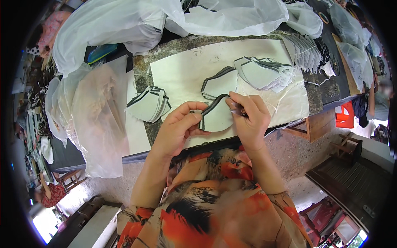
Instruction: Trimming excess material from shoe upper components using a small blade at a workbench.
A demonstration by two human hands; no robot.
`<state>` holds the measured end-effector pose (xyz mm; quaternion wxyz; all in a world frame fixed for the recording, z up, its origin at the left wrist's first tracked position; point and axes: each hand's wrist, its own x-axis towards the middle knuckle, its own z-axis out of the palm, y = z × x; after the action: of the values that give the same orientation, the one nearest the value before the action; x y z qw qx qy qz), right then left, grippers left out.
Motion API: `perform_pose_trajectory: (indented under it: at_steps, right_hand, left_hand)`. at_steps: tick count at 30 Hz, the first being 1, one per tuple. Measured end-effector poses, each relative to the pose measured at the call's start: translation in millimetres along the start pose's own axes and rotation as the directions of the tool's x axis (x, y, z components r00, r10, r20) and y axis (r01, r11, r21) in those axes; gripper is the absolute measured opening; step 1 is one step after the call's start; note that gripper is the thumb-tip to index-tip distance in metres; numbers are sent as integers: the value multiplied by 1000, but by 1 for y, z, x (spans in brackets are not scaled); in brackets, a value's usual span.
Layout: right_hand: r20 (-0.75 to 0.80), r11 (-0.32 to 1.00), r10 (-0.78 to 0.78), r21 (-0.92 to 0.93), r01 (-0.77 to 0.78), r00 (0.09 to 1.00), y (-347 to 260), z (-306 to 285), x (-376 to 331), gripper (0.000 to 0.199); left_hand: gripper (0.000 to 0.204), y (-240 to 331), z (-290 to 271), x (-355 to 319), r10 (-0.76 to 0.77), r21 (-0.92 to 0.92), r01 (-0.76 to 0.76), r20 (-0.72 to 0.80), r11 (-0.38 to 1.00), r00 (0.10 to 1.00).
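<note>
My left hand pinches the left edge of a white cut fabric piece with a dark trim, held just above the table's front edge. My right hand grips the same piece at its upper right, with a small metal tool tucked in the fingers. Just beyond lies a short stack of like pieces. A fanned stack sits to the left, and a larger spread pile to the right, all on a white sheet over the stone table.
Large clear plastic bags fill the table's back and left side. More fanned pieces lie at the back right. A red crate and wooden stools stand on the floor to the right.
</note>
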<state>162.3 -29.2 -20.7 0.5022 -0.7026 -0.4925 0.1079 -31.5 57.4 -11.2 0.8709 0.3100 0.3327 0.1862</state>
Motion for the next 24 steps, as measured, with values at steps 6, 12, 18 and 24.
perform_pose_trajectory:
  at_steps: [6, 12, 18, 24]
  right_hand:
    - [-98, 977, -204, -82, 197, 974, 9, -1, 1, 45]
    - [-96, 945, -319, -111, 309, 943, 18, -5, 0, 53]
    - [4, 965, -132, 229, 128, 991, -5, -25, -12, 26]
    - [482, 524, 556, 429, -736, 677, -23, -51, 2, 14]
  left_hand:
    - [30, 7, 12, 3, -93, -70, 89, -71, 994, 993]
    - [29, 2, 8, 2, -90, -87, 84, -60, 993, 994]
    - [27, 6, 3, 6, 108, 253, -68, -148, 965, 983]
    - [26, 16, 12, -7, 506, 942, 41, -216, 334, 835]
